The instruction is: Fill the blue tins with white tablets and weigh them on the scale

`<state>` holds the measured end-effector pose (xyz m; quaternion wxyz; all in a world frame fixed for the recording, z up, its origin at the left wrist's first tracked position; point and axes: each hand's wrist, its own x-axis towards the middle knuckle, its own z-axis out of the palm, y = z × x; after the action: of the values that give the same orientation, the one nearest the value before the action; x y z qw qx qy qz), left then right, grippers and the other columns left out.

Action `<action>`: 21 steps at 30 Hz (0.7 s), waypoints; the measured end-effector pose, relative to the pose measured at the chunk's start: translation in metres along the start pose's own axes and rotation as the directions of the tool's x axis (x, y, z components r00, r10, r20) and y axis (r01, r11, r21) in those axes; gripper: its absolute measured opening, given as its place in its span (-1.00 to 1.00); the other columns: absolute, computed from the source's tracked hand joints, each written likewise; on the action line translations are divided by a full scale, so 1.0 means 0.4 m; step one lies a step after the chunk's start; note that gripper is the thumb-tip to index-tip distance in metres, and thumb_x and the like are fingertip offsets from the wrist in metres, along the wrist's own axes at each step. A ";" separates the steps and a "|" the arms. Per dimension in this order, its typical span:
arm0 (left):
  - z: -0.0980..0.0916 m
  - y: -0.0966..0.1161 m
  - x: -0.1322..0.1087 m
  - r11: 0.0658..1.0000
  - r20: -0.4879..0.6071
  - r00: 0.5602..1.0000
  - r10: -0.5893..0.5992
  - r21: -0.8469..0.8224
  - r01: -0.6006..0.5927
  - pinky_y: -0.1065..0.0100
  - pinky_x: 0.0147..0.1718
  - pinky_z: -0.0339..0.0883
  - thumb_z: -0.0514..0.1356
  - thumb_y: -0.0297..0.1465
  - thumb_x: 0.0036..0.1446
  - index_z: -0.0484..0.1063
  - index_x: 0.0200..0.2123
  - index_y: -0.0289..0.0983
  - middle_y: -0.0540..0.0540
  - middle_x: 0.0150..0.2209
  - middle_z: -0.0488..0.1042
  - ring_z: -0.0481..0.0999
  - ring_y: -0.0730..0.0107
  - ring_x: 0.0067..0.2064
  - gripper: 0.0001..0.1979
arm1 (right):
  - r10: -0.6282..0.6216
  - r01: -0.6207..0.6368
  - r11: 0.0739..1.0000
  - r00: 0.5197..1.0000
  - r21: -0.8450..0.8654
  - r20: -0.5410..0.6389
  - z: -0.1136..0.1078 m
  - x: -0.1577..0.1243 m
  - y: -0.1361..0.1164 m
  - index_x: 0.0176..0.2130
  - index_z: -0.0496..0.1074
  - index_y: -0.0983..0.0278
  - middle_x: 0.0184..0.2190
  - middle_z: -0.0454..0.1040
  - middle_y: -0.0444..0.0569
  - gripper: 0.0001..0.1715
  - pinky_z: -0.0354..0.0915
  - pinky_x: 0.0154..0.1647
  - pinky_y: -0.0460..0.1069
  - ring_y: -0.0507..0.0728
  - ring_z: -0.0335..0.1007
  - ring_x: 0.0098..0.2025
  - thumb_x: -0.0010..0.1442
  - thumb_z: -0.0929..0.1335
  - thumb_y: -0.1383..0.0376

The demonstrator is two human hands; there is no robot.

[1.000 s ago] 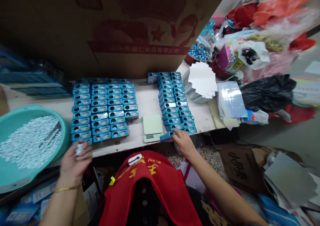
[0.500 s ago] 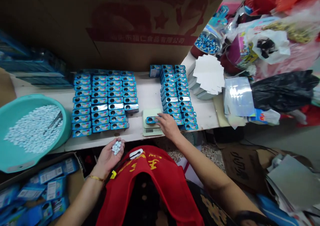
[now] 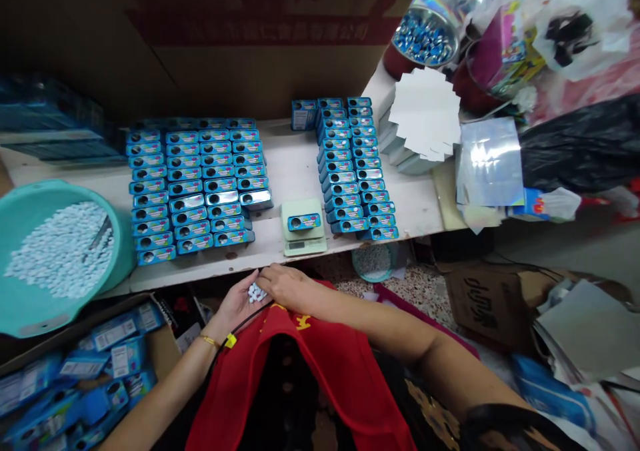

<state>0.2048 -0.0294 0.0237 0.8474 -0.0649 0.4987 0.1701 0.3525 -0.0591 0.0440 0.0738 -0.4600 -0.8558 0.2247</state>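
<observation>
My left hand [image 3: 237, 306] is cupped palm up around a small heap of pale blue-white candies [image 3: 257, 293], just in front of the table edge. Over that palm bends my right hand [image 3: 286, 286], its curled fingers against the candies; what its fingertips pinch is hidden. Beyond the hands, a small pale green digital scale [image 3: 309, 246] stands on the table, and one blue box [image 3: 304, 222] with a dark round spot lies on its plate. At the left, a turquoise basin [image 3: 123, 238] contains many similar candies and a metal scoop or tongs.
Rows of blue boxes [image 3: 183, 186] stand left of the scale, with more rows [image 3: 341, 176] to its right. White card stacks [image 3: 425, 114] and a bowl of blue foil pieces [image 3: 424, 36] are farther right. A big cardboard carton [image 3: 235, 78] walls off the back.
My right hand has let go of the blue box on the scale and moved back to my left palm. My left hand has shifted slightly right with the candies. The view has tilted down.
</observation>
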 end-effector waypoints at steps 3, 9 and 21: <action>0.009 -0.001 -0.006 0.999 0.011 0.999 -0.032 -0.008 0.033 0.36 -0.39 0.41 0.01 -0.50 0.12 0.38 -0.42 -0.38 -0.09 -0.50 0.48 0.49 0.41 -0.46 -0.83 | -0.008 0.008 1.000 1.000 0.018 0.010 -0.013 0.000 -0.002 -0.21 0.27 0.33 -0.26 0.33 -0.02 -0.86 0.23 -0.25 -0.06 0.08 0.20 -0.23 0.15 0.23 0.42; 0.014 -0.005 -0.006 0.999 0.051 0.998 -0.044 0.016 0.043 0.40 -0.42 0.39 0.00 -0.50 0.12 0.38 -0.43 -0.37 -0.07 -0.53 0.47 0.47 0.45 -0.50 -0.82 | -0.038 0.036 0.998 0.998 0.047 0.044 -0.014 -0.005 -0.002 -0.27 0.28 0.29 -0.25 0.31 -0.05 -0.91 0.24 -0.28 -0.07 0.07 0.20 -0.21 0.17 0.22 0.39; 0.089 0.019 0.023 1.000 0.155 0.988 -0.014 -0.007 0.015 0.35 -0.39 0.40 -0.03 -0.51 0.14 0.37 -0.43 -0.41 -0.11 -0.52 0.46 0.48 0.41 -0.46 -0.78 | 0.071 -0.066 0.997 0.990 0.046 -0.123 -0.022 -0.032 0.045 -0.20 0.30 0.33 -0.22 0.34 0.01 -0.84 0.24 -0.21 -0.04 0.09 0.21 -0.17 0.15 0.24 0.38</action>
<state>0.2354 -0.0102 0.0336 0.8846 -0.0584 0.4302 0.1705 0.3764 -0.0582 0.0448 0.1291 -0.5007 -0.8282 0.2159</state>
